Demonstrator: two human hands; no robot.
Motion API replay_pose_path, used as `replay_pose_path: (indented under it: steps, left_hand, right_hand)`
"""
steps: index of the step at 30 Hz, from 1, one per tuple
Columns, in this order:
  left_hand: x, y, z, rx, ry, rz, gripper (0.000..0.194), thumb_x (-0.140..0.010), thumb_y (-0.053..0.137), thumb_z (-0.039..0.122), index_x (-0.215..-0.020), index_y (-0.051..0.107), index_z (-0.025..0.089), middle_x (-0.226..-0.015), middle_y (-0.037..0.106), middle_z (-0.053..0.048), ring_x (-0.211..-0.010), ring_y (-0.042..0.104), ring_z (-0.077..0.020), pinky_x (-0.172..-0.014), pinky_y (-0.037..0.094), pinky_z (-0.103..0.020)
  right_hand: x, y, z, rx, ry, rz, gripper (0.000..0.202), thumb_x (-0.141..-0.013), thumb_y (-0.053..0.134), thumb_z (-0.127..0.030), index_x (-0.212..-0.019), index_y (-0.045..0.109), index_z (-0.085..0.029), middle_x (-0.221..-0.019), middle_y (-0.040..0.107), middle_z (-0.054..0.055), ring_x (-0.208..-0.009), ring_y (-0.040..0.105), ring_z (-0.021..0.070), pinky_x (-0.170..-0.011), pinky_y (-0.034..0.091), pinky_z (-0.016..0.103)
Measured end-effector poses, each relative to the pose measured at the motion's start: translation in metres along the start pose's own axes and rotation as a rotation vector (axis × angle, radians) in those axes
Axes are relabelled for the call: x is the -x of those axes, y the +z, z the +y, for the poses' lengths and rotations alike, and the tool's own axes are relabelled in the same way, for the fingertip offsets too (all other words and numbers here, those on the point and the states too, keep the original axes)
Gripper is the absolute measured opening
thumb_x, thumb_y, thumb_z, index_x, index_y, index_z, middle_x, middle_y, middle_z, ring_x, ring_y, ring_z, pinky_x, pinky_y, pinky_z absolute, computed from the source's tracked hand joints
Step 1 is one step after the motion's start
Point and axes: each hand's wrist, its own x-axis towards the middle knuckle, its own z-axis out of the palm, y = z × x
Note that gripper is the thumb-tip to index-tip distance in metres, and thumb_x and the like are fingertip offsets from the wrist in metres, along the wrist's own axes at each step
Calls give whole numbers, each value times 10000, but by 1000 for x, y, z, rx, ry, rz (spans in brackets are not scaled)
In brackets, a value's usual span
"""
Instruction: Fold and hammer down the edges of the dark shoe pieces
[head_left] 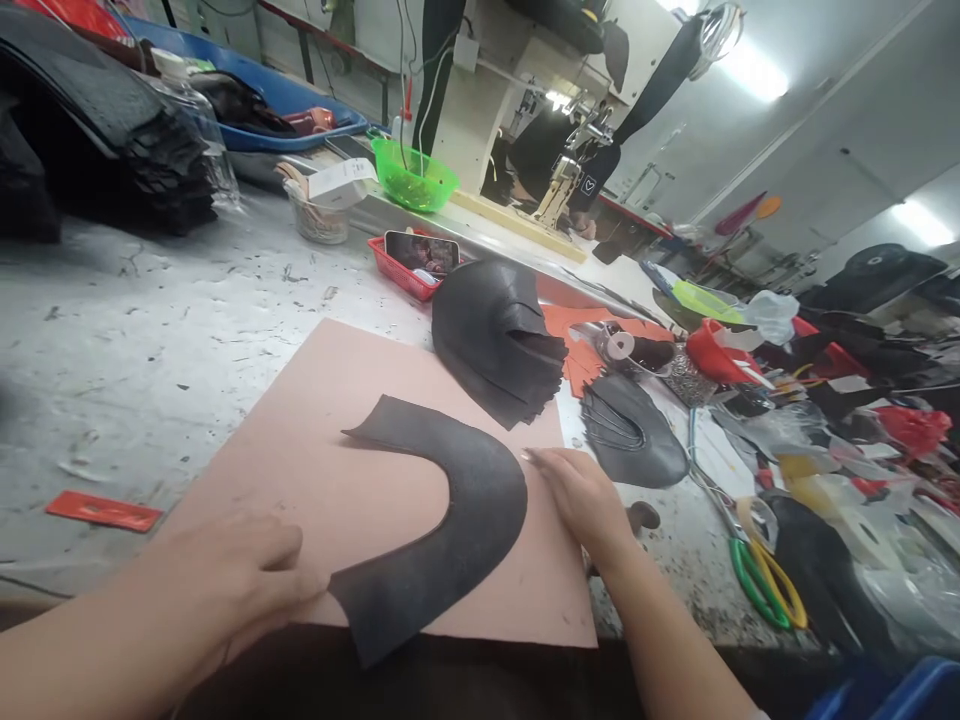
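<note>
A black U-shaped leather piece (480, 510) lies on a pinkish board (300, 430), its curve toward the right and one end reaching past the board's near edge. My left hand (240, 570) is closed, fingers curled, with the tips of thumb and forefinger at the near end of the leather piece. Beside the curve, my right hand (581, 495) rests across the board's right side, fingers stretched forward near the leather's outer edge. A stack of black leather pieces (491, 330) sits on the board's far corner, with another fanned black stack (634, 430) to its right.
Green-and-yellow-handled scissors (765, 580) lie at the right. A red strip (103, 510) is at the left. Farther back are a phone (421, 252) in a red basket, a green basket (415, 178), a tub (322, 215), a sewing machine (559, 190) and dark stacked material (112, 130).
</note>
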Motion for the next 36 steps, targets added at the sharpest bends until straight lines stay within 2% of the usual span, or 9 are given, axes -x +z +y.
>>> replay_pose_path:
  steps: [4,7,9,11,15,21,30,33,36]
  left_hand:
    - [3,-8,-15,61,-7,-142,310,-913,346,313,-851,647,275,-735,600,36,-661,534,-122,-626,363,-195]
    - [6,-13,-18,140,-25,-269,234,-905,414,272,-792,615,235,-749,610,30,-703,564,-118,-632,393,-185]
    - [8,-14,-16,174,-56,-258,250,-909,387,232,-769,593,215,-739,600,19,-709,560,-120,-630,392,-198]
    - [10,-12,-14,194,-78,-205,256,-907,365,209,-758,572,203,-723,585,17,-693,546,-118,-617,382,-208]
    - [13,-9,-10,220,-52,-143,233,-895,371,189,-730,536,190,-683,553,24,-644,511,-107,-580,360,-207]
    - [13,-11,-11,262,-33,-150,216,-898,392,185,-752,551,191,-701,567,17,-663,516,-114,-604,375,-214]
    - [14,-9,-12,291,-27,-107,216,-891,394,189,-726,534,193,-670,559,26,-629,508,-110,-598,372,-215]
    - [16,-12,-13,283,-63,-102,208,-892,398,206,-725,521,195,-675,554,28,-619,515,-103,-574,384,-199]
    - [24,-7,-10,250,-26,-98,258,-914,349,218,-725,523,200,-693,561,16,-636,537,-111,-576,416,-200]
  right_hand:
    - [-10,-2,-31,-16,136,106,312,-922,290,-216,-1010,589,-190,-845,679,62,-751,637,182,-671,475,294]
    - [-10,-12,-87,-111,122,-48,233,-928,335,-281,-999,541,-198,-800,674,25,-663,634,169,-580,440,260]
    - [-10,-18,-128,-146,-19,-266,158,-902,393,-281,-920,526,-198,-722,651,10,-594,612,168,-522,400,255]
    - [-9,-19,-160,-120,-185,-386,64,-857,478,-251,-818,501,-205,-668,618,-4,-526,572,158,-471,344,251]
    - [-10,-8,-192,26,-457,-344,173,-765,621,-204,-724,453,-213,-601,548,-24,-453,495,145,-407,217,271]
    - [-12,2,-203,195,-597,-321,212,-717,628,-159,-697,425,-219,-587,488,-21,-439,444,143,-385,152,285]
    - [-10,4,-210,173,-556,-408,183,-774,596,-156,-686,446,-212,-574,531,-9,-446,506,146,-370,229,258]
    - [-12,-1,-185,17,-365,-387,108,-827,567,-210,-739,506,-205,-593,588,-16,-471,564,148,-409,325,243]
    - [-19,-7,-137,-74,68,-272,211,-821,585,-335,-981,544,-205,-864,666,42,-725,653,199,-590,459,275]
